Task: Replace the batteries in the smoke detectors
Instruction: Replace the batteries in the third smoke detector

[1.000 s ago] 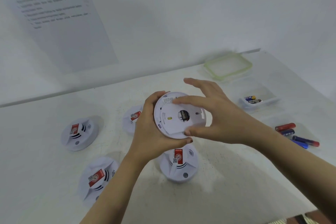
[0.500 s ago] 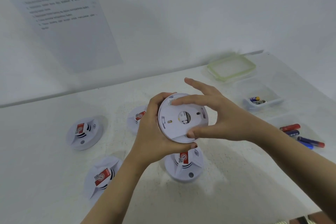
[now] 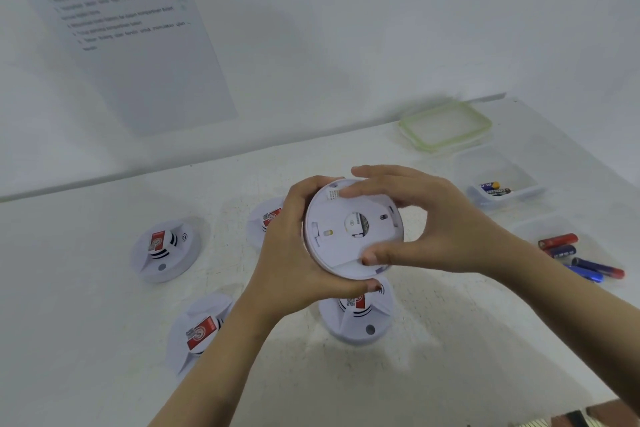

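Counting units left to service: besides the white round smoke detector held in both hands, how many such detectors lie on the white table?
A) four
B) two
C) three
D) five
A: the white table bears a far-left white round smoke detector, a rear detector, a near-left detector and a near-centre detector; left hand and right hand grip the fifth detector.

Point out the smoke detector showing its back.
The held detector, gripped between left hand and right hand; the four others on the table show red-labelled fronts.
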Motion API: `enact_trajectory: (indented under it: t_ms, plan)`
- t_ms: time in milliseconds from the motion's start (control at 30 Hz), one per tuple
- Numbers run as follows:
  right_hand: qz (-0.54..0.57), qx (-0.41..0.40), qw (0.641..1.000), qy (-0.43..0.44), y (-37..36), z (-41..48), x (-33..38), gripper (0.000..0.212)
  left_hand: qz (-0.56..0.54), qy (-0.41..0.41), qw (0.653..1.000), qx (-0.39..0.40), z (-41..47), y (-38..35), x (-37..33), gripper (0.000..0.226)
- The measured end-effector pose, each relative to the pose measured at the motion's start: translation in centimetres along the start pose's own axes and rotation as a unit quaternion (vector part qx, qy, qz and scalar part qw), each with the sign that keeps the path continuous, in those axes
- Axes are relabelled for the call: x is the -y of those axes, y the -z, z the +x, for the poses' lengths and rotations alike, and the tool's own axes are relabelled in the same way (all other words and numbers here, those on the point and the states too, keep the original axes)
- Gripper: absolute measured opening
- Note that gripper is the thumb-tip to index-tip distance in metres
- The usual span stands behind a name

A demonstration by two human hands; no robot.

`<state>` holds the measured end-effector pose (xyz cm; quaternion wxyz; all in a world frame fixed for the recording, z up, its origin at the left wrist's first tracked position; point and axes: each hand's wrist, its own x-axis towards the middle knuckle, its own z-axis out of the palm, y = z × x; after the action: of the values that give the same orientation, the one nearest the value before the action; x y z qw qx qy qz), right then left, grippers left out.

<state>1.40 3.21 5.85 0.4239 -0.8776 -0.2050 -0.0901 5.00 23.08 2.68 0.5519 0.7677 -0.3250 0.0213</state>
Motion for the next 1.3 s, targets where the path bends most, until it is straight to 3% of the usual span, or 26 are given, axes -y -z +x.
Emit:
enact_trajectory:
  t_ms: [333,567,733,867,1000,1100,1200,1300]
  plan:
    - [-0.190,-0.057,0.978,0.071,0.1,-0.4,1.2,0.062,0.009,0.014,1.000,0.006,0.1,-0.2,-0.6,0.100]
    - [-0.205,-0.089,0.970,0.098,-0.4,-0.4,0.8,0.062,0.026,0.010,1.000,-0.010,-0.1,-0.8,-1.0,0.089]
    - [-0.188,-0.103,0.975,0.065,-1.0,-0.7,0.6,0.065,0.033,0.007,0.999,-0.031,0.0,-1.0,-0.9,0.087]
    - [-0.096,-0.074,0.993,-0.006,-0.8,-0.7,0.7,0.068,0.036,0.010,0.998,-0.046,0.1,-1.0,-0.9,0.091]
    - [0.014,-0.033,0.998,-0.051,-1.1,-0.5,1.3,0.097,0.068,-0.014,0.996,-0.047,0.5,-1.2,-0.7,0.099]
    - [0.090,-0.055,0.992,-0.067,-1.5,-0.5,1.3,0.107,0.053,-0.010,0.998,-0.037,0.7,-1.4,-0.9,0.119]
    - [0.221,-0.076,0.970,-0.065,-1.7,-0.5,1.1,0.097,0.009,0.005,1.000,-0.023,0.8,-1.5,-0.9,0.133]
    - [0.384,-0.073,0.919,-0.051,-2.1,-0.8,0.7,0.084,-0.003,0.020,1.000,0.000,1.0,-1.3,-0.5,0.128]
